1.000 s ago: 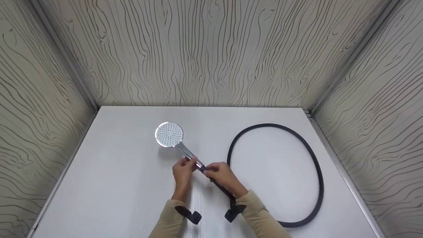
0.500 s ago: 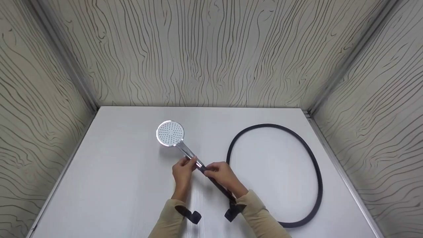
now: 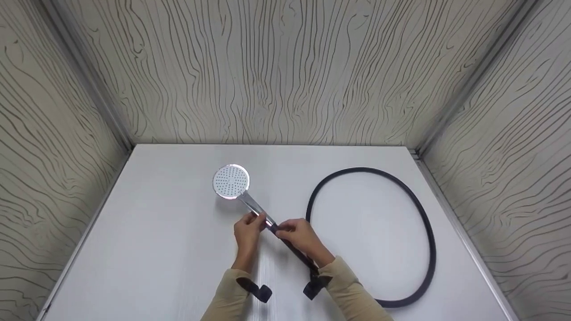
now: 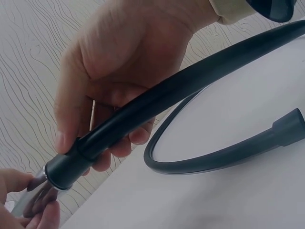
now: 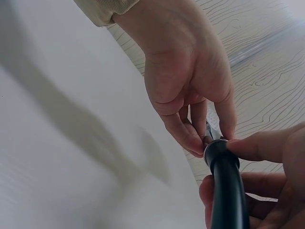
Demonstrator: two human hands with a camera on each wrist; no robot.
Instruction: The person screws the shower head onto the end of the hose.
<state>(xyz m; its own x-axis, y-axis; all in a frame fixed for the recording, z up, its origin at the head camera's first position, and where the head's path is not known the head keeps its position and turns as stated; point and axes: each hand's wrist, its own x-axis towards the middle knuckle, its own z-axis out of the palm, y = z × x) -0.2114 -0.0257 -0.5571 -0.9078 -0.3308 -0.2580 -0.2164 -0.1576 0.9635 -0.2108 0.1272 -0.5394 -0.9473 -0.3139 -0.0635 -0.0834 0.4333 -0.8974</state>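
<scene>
A chrome shower head point(image 3: 231, 181) with a white, dotted spray face points up and left over the white table. My left hand point(image 3: 248, 229) pinches the lower end of its chrome handle point(image 3: 253, 204) between thumb and fingers. Right below, my right hand point(image 3: 299, 234) grips the collar point(image 4: 66, 169) at the end of a black shower hose point(image 4: 157, 98). In the left wrist view the collar sits flush against the handle's end, in line with it. From the right wrist view, thumb and fingers hold the collar point(image 5: 220, 151) from both sides.
The rest of the hose point(image 3: 432, 240) lies in a wide loop on the right of the table point(image 3: 147, 249). Its other end carries a black collar point(image 4: 289, 128). Wood-patterned panels point(image 3: 276, 71) wall the table at the back and sides.
The shower head's face has shifted slightly right and turned a little about the handle. Both hands stay at the joint between handle and hose, almost in place.
</scene>
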